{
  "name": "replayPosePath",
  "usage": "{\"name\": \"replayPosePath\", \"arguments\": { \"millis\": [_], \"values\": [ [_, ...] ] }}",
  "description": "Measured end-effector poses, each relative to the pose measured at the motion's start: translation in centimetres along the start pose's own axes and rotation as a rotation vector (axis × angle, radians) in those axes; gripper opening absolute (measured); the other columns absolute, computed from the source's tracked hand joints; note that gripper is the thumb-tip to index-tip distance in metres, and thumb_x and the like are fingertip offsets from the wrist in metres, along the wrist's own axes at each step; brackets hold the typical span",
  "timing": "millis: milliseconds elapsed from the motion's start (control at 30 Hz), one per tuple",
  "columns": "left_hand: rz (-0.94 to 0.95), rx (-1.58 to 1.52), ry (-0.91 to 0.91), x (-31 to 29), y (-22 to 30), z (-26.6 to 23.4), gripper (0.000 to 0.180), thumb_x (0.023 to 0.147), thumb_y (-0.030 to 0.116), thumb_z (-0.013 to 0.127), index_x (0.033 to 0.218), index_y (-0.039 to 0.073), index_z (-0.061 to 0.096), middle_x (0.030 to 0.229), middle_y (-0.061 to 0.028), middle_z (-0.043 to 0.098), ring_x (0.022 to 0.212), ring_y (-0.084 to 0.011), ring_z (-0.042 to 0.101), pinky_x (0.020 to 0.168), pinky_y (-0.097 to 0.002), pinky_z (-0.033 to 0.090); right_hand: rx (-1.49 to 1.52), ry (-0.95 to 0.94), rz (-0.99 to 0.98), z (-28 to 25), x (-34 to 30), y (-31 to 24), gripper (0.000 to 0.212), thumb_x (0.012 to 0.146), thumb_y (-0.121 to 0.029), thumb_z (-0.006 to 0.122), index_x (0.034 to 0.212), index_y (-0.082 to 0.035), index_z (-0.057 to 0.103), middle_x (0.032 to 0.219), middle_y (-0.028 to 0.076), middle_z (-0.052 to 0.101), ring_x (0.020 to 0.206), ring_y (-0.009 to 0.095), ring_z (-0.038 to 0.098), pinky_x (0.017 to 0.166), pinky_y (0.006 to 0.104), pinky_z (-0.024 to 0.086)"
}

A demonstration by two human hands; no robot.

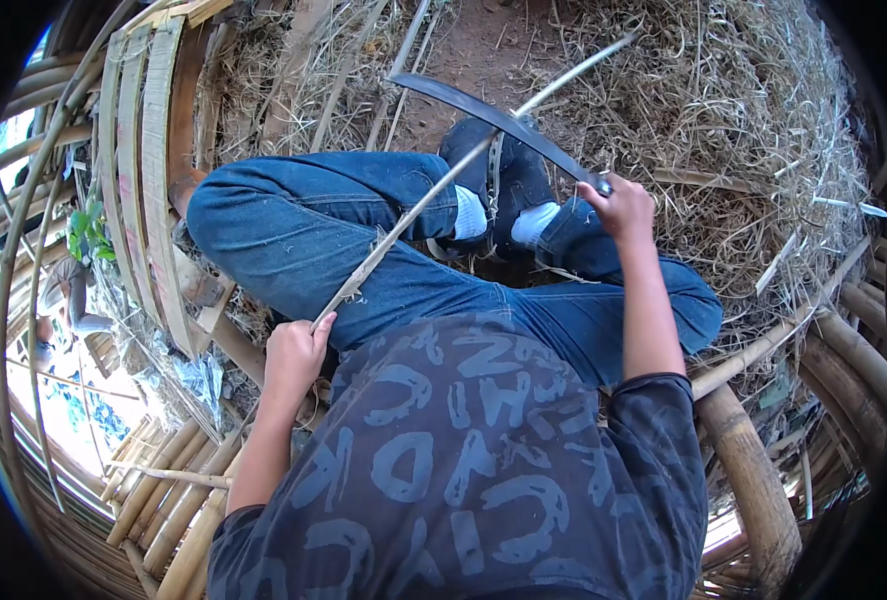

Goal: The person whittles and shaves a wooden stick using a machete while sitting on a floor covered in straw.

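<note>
The widest thing under me is the ground [488,50], with bare soil and dry straw. On it are my folded legs in blue jeans [293,235], with the dark shoes [468,142] crossed near the middle.

The longest thing in my hands is a thin, pale bamboo strip [428,202]. It passes above my left thigh and the shoes. Its long axis runs slantwise: from my left grip it goes forward and to the right, and its far end is out over the ground, well apart from both hands.

The sickle [453,97] is shorter. From my right grip its dark blade goes forward and to the left, with the hollow side of the curve turned back toward my body. So the two things make a cross in my view, above the shoes. In my judgement, everything depends on this crossing: it is nearer to the right grip than to the left one. I cannot tell with certainty if the metal touches the bamboo there.

My left grip [296,352] is closed around the near end of the strip, beside my left thigh. My right grip [623,210] is clamped on the sickle's handle, which it mostly hides.

The smallest are some loose fibres [354,297], on the strip's near part, not far from my left thumb.
</note>
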State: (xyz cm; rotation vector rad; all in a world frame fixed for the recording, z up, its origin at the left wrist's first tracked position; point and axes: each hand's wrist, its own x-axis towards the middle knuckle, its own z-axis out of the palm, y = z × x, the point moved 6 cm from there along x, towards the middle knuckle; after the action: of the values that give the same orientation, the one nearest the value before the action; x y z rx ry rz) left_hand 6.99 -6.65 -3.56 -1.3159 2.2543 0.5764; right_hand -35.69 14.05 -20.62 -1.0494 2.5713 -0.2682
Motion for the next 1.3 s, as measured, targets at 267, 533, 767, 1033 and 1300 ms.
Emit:
{"name": "replayPosePath", "arguments": {
  "millis": [267, 533, 767, 1033, 1300],
  "values": [
    [-0.021, 0.033, 0.082, -0.8, -0.3, 0.7, 0.059, 0.092, 0.042, 0.057, 0.056, -0.005, 0.059, 0.056, -0.027, 0.054, 0.055, -0.0451, 0.057, 0.054, -0.0505, 0.046, 0.125, -0.081, -0.022, -5.2, -0.6, -10.3, 0.071, 0.08, -0.073, 0.053, 0.077, -0.004, 0.067, 0.066, 0.021, 0.065, 0.069, 0.038, 0.067, 0.063, 0.0476, 0.052],
    [0.016, 0.082, 0.127, -0.9, -0.2, 0.7, 0.055, 0.091, 0.041, 0.06, 0.057, -0.003, 0.06, 0.055, -0.026, 0.055, 0.054, -0.0437, 0.058, 0.052, -0.0495, 0.047, 0.028, 0.036, -0.173, -2.5, 2.4, -9.5, 0.076, 0.074, -0.081, 0.051, 0.069, -0.007, 0.066, 0.063, 0.015, 0.066, 0.062, 0.031, 0.068, 0.055, 0.0425, 0.053],
    [0.034, 0.16, 0.137, -1.0, -0.3, 0.5, 0.052, 0.089, 0.039, 0.063, 0.056, -0.002, 0.06, 0.054, -0.0239, 0.056, 0.052, -0.0418, 0.059, 0.051, -0.0476, 0.048, -0.108, -0.082, 0.185, -4.4, 3.9, 2.2, 0.081, 0.078, -0.08, 0.045, 0.086, -0.003, 0.069, 0.084, 0.022, 0.068, 0.085, 0.037, 0.068, 0.073, 0.0474, 0.052],
    [0.107, 0.09, 0.149, -0.7, 0.1, 0.5, 0.051, 0.088, 0.037, 0.065, 0.054, -0.001, 0.059, 0.054, -0.0238, 0.056, 0.052, -0.0421, 0.058, 0.05, -0.0479, 0.047, 0.177, 0.11, 0.475, -10.5, 2.2, 9.4, 0.078, 0.084, -0.071, 0.048, 0.085, 0.004, 0.071, 0.078, 0.027, 0.066, 0.081, 0.041, 0.066, 0.073, 0.0472, 0.049],
    [0.037, 0.052, 0.079, -0.2, 0.2, 0.5, 0.053, 0.089, 0.036, 0.064, 0.054, -0.003, 0.058, 0.054, -0.0262, 0.053, 0.053, -0.045, 0.056, 0.051, -0.0508, 0.044, 0.325, -0.037, -0.039, -4.0, -0.7, -10.2, 0.07, 0.078, -0.072, 0.057, 0.069, -0.003, 0.065, 0.061, 0.019, 0.063, 0.062, 0.037, 0.065, 0.057, 0.0454, 0.051]
  ]
}}
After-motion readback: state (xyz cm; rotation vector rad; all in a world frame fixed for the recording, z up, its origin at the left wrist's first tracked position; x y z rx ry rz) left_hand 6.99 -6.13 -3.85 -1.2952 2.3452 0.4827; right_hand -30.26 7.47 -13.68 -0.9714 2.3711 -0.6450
